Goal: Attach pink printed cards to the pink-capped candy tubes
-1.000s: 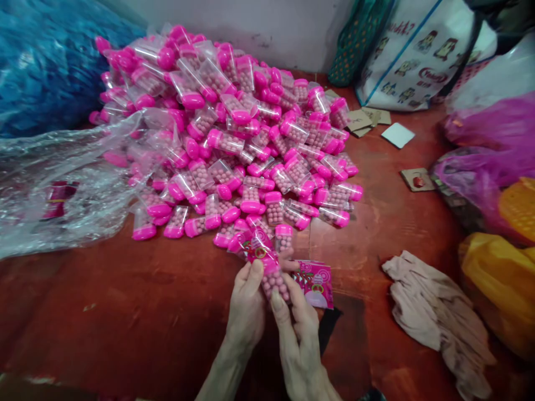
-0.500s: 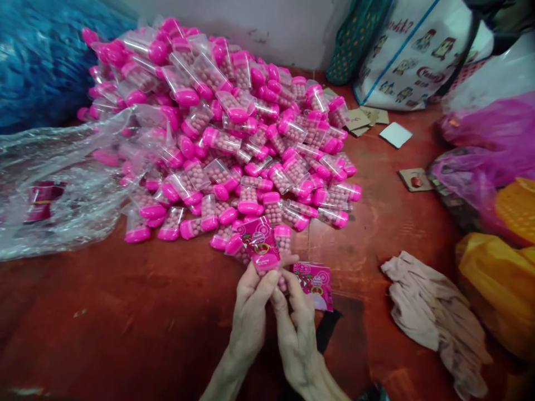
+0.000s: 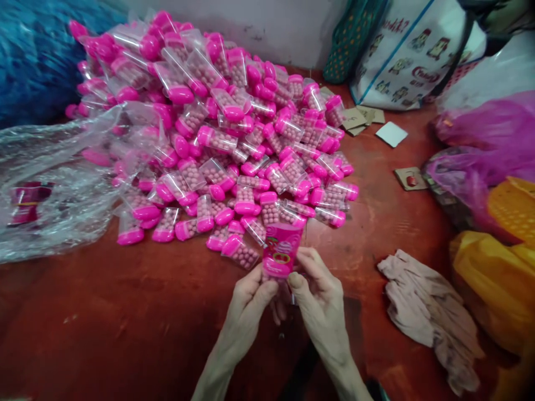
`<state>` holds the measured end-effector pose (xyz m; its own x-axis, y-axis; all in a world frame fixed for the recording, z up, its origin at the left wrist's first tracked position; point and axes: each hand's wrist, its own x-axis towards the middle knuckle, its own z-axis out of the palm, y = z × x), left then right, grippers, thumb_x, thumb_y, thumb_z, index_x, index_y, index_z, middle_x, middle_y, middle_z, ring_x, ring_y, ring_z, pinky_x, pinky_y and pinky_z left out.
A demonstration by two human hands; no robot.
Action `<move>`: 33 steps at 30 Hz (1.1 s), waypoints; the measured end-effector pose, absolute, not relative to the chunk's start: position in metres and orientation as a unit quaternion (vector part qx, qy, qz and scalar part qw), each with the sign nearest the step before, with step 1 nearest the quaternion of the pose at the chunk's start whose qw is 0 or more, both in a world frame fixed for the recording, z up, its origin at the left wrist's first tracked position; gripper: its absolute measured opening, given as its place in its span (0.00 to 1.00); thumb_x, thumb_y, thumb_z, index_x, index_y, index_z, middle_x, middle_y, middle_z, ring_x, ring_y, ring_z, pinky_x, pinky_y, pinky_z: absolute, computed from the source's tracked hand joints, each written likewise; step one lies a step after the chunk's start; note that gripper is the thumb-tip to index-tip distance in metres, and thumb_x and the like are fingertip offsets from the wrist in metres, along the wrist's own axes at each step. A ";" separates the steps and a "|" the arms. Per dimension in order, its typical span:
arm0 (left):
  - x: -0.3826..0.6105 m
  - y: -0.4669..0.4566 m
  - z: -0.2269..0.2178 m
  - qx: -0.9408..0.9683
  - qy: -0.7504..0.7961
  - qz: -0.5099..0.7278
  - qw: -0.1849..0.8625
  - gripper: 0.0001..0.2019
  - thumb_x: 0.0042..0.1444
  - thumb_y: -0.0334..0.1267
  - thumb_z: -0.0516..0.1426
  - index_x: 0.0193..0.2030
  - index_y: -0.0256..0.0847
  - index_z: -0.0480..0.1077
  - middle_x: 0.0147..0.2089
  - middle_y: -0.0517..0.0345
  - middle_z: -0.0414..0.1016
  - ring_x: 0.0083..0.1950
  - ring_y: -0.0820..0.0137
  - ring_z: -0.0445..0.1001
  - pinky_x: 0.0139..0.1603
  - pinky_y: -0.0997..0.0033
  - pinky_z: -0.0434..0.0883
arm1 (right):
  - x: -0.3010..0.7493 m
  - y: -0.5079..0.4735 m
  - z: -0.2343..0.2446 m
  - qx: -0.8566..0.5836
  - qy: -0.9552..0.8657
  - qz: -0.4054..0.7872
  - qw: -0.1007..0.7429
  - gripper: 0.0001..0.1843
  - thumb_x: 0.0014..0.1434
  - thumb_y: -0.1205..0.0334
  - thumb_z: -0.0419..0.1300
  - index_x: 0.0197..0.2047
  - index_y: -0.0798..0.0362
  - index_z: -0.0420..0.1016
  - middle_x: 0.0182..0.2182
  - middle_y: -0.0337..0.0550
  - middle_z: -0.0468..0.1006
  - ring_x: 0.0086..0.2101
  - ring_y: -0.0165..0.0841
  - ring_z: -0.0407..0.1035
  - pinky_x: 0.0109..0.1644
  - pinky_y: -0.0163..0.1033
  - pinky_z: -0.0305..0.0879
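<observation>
Both my hands hold one small candy bottle with a pink printed label point(image 3: 282, 250) upright in front of me. My left hand point(image 3: 251, 303) pinches its lower left side. My right hand point(image 3: 320, 292) grips its right side with curled fingers. Just beyond lies a big heap of clear bottles with pink caps point(image 3: 225, 128), filled with pale pink balls, spread over the red floor point(image 3: 159, 312).
Crumpled clear plastic sheet point(image 3: 50, 184) lies at the left, a blue bag point(image 3: 29, 61) behind it. A beige cloth point(image 3: 426, 306) lies at the right, near yellow point(image 3: 493, 289) and magenta bags point(image 3: 489, 139). Printed shopping bags point(image 3: 409, 50) and cardboard scraps point(image 3: 363, 118) sit at the back right.
The labelled bottle has been turned upright and shifted right between my hands. The stack of pink labels seen by my right hand earlier is out of sight now.
</observation>
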<state>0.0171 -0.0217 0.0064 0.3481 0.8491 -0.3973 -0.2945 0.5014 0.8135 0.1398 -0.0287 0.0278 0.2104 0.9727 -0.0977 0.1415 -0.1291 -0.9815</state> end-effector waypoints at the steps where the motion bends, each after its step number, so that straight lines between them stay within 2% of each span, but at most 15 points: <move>1: 0.018 -0.023 0.006 0.343 0.428 0.363 0.754 0.08 0.57 0.39 0.52 0.38 0.36 0.66 0.21 0.62 0.67 0.19 0.76 0.66 0.19 0.77 0.64 | 0.138 -0.027 0.027 -0.609 -0.441 0.456 0.476 0.11 0.57 0.56 0.56 0.42 0.49 0.75 0.38 0.42 0.72 0.39 0.36 0.68 0.40 0.38 0.66; 4: 0.021 -0.027 0.003 0.364 0.439 0.343 0.747 0.10 0.58 0.40 0.51 0.41 0.36 0.65 0.19 0.64 0.64 0.18 0.77 0.63 0.17 0.79 0.61 | 0.129 -0.028 0.020 -0.623 -0.404 0.476 0.472 0.10 0.57 0.56 0.56 0.37 0.49 0.77 0.33 0.41 0.73 0.36 0.35 0.68 0.36 0.37 0.66; 11: 0.029 -0.031 -0.001 0.263 0.445 0.367 0.773 0.09 0.59 0.41 0.50 0.40 0.39 0.65 0.22 0.65 0.61 0.19 0.81 0.58 0.18 0.81 0.57 | 0.119 -0.037 0.011 -0.654 -0.380 0.419 0.502 0.06 0.55 0.59 0.59 0.34 0.49 0.77 0.32 0.40 0.72 0.34 0.33 0.67 0.37 0.36 0.65; 16: 0.026 -0.026 0.003 0.280 0.417 0.340 0.795 0.11 0.59 0.41 0.49 0.33 0.37 0.65 0.21 0.63 0.63 0.18 0.81 0.56 0.14 0.82 0.51 | 0.129 -0.035 0.020 -0.607 -0.308 0.542 0.493 0.09 0.56 0.58 0.58 0.38 0.50 0.75 0.30 0.39 0.71 0.24 0.27 0.65 0.22 0.31 0.63; 22: 0.024 -0.023 0.010 0.332 0.426 0.318 0.780 0.13 0.60 0.42 0.48 0.29 0.37 0.62 0.20 0.63 0.62 0.18 0.82 0.54 0.15 0.82 0.50 | 0.130 -0.030 0.021 -0.528 -0.243 0.618 0.530 0.08 0.57 0.58 0.56 0.37 0.51 0.74 0.22 0.34 0.68 0.15 0.23 0.59 0.15 0.28 0.56; 24: 0.027 -0.024 0.012 0.347 0.454 0.339 0.748 0.11 0.59 0.41 0.49 0.30 0.37 0.62 0.20 0.64 0.60 0.18 0.82 0.53 0.16 0.83 0.51 | 0.126 -0.031 0.018 -0.550 -0.234 0.598 0.534 0.08 0.57 0.58 0.57 0.35 0.51 0.75 0.21 0.34 0.66 0.17 0.23 0.59 0.17 0.28 0.56; 27: 0.030 -0.026 0.014 0.357 0.495 0.368 0.701 0.10 0.59 0.41 0.50 0.30 0.38 0.62 0.20 0.67 0.55 0.18 0.82 0.52 0.16 0.83 0.52 | 0.119 -0.034 0.014 -0.607 -0.265 0.536 0.523 0.06 0.55 0.59 0.59 0.33 0.50 0.76 0.24 0.34 0.67 0.24 0.25 0.62 0.26 0.29 0.61; 30: 0.031 -0.027 0.012 0.356 0.511 0.376 0.686 0.11 0.59 0.41 0.50 0.29 0.38 0.62 0.20 0.67 0.54 0.19 0.82 0.52 0.17 0.83 0.53 | 0.115 -0.038 0.012 -0.632 -0.301 0.494 0.515 0.06 0.56 0.59 0.59 0.36 0.48 0.76 0.26 0.35 0.69 0.29 0.28 0.64 0.34 0.32 0.63; 33: 0.029 -0.027 0.009 0.334 0.495 0.377 0.708 0.11 0.58 0.41 0.50 0.29 0.38 0.62 0.20 0.66 0.56 0.19 0.82 0.52 0.16 0.83 0.52 | 0.118 -0.041 0.009 -0.625 -0.306 0.500 0.516 0.08 0.55 0.59 0.59 0.39 0.48 0.77 0.28 0.36 0.72 0.26 0.26 0.64 0.28 0.31 0.63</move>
<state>0.0295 -0.0272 0.0092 0.2250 0.8648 -0.4490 -0.2038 0.4923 0.8462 0.1179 -0.0406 0.0094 0.3130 0.8979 -0.3095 -0.1342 -0.2808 -0.9503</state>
